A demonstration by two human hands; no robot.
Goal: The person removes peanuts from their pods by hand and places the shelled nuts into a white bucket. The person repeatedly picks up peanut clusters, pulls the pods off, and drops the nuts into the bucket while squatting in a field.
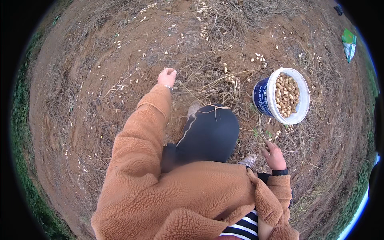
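My left hand [167, 77] reaches out over the bare soil, its fingers curled together; whether they pinch anything is too small to tell. Dry plant stalks [210, 81] lie just to its right. Lower right, my right hand [274, 157] is held low with its fingers apart and no object visible in it. Its fingertips are close to a few unshelled peanuts [278, 132] among straw. Beyond them a white and blue plastic bucket [303, 99] tilts toward me, part filled with unshelled peanuts [287, 96].
Loose peanuts [259, 57] are scattered over the reddish soil, with more peanuts [204, 31] by a heap of dry vines [231, 18]. My bent knee [210, 132] stands between my hands. A green and white bag [349, 45] lies far right.
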